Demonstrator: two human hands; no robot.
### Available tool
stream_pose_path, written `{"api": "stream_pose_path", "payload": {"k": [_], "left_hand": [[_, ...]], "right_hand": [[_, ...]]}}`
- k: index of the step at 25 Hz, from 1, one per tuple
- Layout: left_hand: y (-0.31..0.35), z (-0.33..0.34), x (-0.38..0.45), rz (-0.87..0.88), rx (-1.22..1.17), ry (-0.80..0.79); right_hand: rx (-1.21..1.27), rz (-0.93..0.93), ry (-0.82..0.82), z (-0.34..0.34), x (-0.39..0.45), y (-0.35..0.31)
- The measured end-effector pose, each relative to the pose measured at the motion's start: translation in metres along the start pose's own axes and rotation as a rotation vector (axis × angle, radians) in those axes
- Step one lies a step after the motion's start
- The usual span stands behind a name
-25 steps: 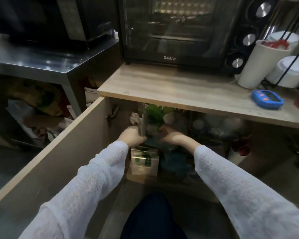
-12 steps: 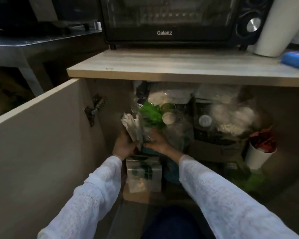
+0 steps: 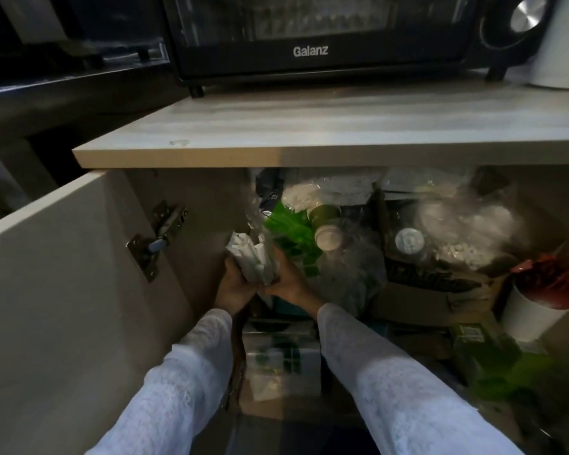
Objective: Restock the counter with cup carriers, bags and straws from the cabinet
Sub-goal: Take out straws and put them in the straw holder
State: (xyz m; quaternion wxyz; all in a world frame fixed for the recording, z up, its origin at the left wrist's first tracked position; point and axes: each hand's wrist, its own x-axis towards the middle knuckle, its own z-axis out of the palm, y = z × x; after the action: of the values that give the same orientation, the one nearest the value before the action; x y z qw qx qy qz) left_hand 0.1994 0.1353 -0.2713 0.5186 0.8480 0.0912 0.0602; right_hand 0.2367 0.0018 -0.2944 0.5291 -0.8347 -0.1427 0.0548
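Both my hands reach into the open cabinet below the wooden counter point(image 3: 309, 126). My left hand point(image 3: 234, 287) and my right hand point(image 3: 288, 280) together grip a clear plastic pack of white paper-wrapped straws point(image 3: 253, 261), held upright at the cabinet's left side. Beside it lie green items in clear plastic point(image 3: 289, 228) and stacked paper cups point(image 3: 326, 228). More clear bags of white goods point(image 3: 457, 224) fill the back right. What lies behind the pack is hidden.
The cabinet door point(image 3: 63, 290) stands open at my left, its hinge point(image 3: 155, 241) showing. A black Galanz oven point(image 3: 309, 34) sits on the counter. A white cup with red contents point(image 3: 532, 300), a cardboard box point(image 3: 424, 290) and a wrapped box point(image 3: 280, 356) crowd the cabinet.
My head has dropped lower and nearer, so the cabinet's inside fills the view. Both hands have closed around the straw pack and lifted it slightly.
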Motion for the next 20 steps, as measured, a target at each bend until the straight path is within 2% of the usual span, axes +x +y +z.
{"api": "stream_pose_path", "payload": {"k": [5,10,16,20], "left_hand": [[0.000,0.007,0.014,-0.073,-0.050,-0.003],[-0.011,0.007,0.020,-0.075,-0.086,-0.046],[-0.012,0.014,0.013,-0.090,0.044,0.003],[-0.008,0.009,0.008,-0.105,0.057,-0.032]], "right_hand": [[-0.030,-0.006,-0.093,0.027,0.047,0.044],[-0.045,0.041,-0.122,0.017,0.031,0.013],[0.043,0.072,-0.117,0.018,0.036,0.020],[0.038,0.081,-0.110,0.019,0.037,0.020]]}}
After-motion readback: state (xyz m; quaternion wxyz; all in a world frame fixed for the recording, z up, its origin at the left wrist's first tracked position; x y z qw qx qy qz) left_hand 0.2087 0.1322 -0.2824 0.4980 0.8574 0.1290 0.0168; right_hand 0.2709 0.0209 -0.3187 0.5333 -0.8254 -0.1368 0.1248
